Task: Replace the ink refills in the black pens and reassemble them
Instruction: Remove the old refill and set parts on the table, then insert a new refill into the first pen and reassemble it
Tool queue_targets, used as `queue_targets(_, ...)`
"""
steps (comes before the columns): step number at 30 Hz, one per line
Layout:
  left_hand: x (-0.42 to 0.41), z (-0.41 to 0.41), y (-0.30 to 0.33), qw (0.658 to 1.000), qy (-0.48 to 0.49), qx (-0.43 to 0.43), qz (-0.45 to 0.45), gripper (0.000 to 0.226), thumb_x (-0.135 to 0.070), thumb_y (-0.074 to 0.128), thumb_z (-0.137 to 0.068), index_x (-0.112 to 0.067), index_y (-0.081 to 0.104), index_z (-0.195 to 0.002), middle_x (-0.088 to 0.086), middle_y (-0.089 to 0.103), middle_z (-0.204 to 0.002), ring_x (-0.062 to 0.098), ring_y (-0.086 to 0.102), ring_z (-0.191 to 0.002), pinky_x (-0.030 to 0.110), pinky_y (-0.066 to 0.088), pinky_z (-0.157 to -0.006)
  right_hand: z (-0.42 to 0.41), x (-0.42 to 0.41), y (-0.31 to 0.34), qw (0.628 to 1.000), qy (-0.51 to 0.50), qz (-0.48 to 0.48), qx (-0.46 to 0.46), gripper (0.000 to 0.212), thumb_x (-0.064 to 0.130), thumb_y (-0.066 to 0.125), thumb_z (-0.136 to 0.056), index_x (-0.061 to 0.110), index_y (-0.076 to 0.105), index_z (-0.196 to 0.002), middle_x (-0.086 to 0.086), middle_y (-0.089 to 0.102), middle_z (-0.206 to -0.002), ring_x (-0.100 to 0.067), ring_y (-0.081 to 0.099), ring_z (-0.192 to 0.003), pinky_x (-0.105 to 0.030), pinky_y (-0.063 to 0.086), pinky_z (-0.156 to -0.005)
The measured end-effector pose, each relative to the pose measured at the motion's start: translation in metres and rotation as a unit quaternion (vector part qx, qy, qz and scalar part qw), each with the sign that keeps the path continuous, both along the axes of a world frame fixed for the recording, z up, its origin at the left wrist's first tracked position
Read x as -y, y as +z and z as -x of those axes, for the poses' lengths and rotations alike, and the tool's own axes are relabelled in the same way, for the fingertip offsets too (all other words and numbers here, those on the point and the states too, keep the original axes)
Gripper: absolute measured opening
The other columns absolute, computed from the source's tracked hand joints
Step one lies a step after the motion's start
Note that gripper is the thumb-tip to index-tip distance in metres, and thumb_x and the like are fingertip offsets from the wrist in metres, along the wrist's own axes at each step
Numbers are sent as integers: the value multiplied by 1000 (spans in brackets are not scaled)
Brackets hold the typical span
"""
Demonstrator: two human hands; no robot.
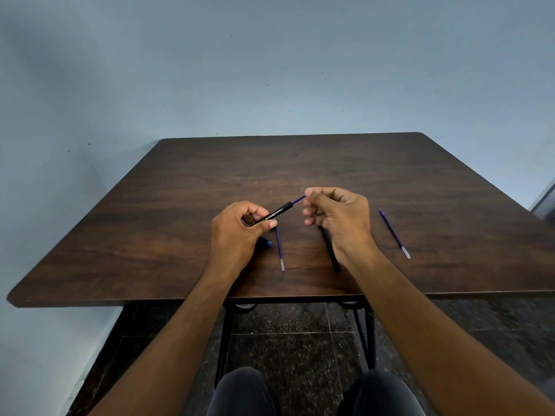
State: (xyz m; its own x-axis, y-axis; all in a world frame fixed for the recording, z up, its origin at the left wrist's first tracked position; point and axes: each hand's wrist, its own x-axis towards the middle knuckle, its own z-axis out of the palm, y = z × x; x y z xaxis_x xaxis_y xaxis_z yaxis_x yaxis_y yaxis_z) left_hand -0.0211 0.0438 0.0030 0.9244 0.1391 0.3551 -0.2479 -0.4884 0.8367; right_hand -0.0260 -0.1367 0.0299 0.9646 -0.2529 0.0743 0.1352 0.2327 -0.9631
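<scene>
My left hand [240, 226] grips a black pen barrel [276, 213] with white lettering, angled up to the right above the table. A blue ink refill [298, 199] sticks out of the barrel's open end, and my right hand [336, 217] pinches its tip between thumb and forefinger. A second blue refill [280, 249] lies on the table below the barrel. A third blue refill [395, 234] lies to the right. Another black pen [332, 253] lies partly hidden under my right hand. A small black and blue piece [266, 242] peeks out beside my left hand.
The dark wooden table [180, 205] stands against a pale blue wall [270, 70]. Its front edge runs just under my forearms. Black metal legs and a dark tiled floor show below, with my knees at the bottom.
</scene>
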Motion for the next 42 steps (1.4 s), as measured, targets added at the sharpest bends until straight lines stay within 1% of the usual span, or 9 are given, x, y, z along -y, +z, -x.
queue_targets(11, -2, 2, 4, 999, -23, 29, 26, 22, -9, 77, -85, -30, 71, -92, -16, 73, -88, -7, 66, -88, 4, 45, -74, 1, -10, 4, 999, 6, 38, -1, 13, 13, 77, -87, 1, 75, -91, -12, 73, -75, -19, 67, -63, -31, 59, -56)
queue_targets(15, -4, -1, -1, 997, -31, 67, -22, 34, -10, 66, -93, -39, 70, -110, -26, 66, -101, 2, 61, -106, 20, 48, -92, 3, -17, 6, 998, 16, 61, 0, 13, 14, 79, -86, 3, 75, -91, -10, 74, -75, -18, 66, -62, -30, 58, -55)
queue_targets(18, -7, -7, -6, 996, -7, 91, -2, 37, -9, 64, -93, -40, 69, -113, -28, 64, -101, 9, 61, -108, 32, 50, -96, 4, -18, 3, 993, 1, 114, -9, 10, 16, 80, -85, 8, 76, -88, -8, 74, -73, -14, 62, -58, -28, 53, -50)
queue_targets(22, -8, -12, -9, 995, 7, 98, 5, 32, -9, 64, -92, -33, 72, -112, -26, 64, -100, 11, 61, -107, 35, 51, -96, 4, -22, -3, 951, 9, 310, -19, 6, 18, 83, -81, 15, 80, -85, 6, 70, -64, 1, 57, -51, -17, 46, -54)
queue_targets(24, -8, -13, -10, 996, 11, 92, -7, 31, -9, 64, -92, -31, 73, -113, -25, 63, -100, 9, 60, -107, 29, 49, -94, 6, -29, 1, 915, 38, 401, -17, 10, 21, 83, -81, 16, 81, -89, 6, 72, -73, 3, 60, -58, -8, 43, -55)
queue_targets(28, -9, -13, -11, 995, 25, 95, -22, 32, -8, 67, -90, -31, 73, -113, -21, 63, -100, 6, 56, -104, 17, 44, -88, 8, -48, 10, 816, 119, 564, -48, 20, 31, 76, -88, 14, 80, -99, -5, 74, -96, -18, 68, -89, -29, 55, -79)
queue_targets(33, -9, -12, -11, 995, 24, 94, -28, 27, -18, 72, -88, -34, 75, -110, -15, 66, -100, 7, 55, -102, 10, 37, -82, 10, -66, 6, 754, 125, 644, -34, 33, 31, 68, -94, 5, 70, -114, -11, 66, -111, -25, 62, -103, -29, 43, -76)
queue_targets(37, -9, -11, -10, 995, 21, 95, -38, 26, -19, 73, -89, -32, 75, -111, -14, 66, -101, 9, 54, -102, 11, 37, -81, 14, -65, 9, 757, 119, 642, -36, 26, 24, 66, -95, 7, 70, -115, -12, 68, -109, -26, 66, -98, -31, 51, -79)
queue_targets(42, -9, -13, -10, 994, 13, 102, -32, 26, -22, 74, -88, -33, 75, -111, -14, 67, -101, 9, 55, -101, 12, 39, -82, 16, -46, 13, 781, 90, 616, -51, 12, 21, 67, -86, 13, 76, -89, -8, 73, -88, -24, 68, -85, -33, 57, -76)
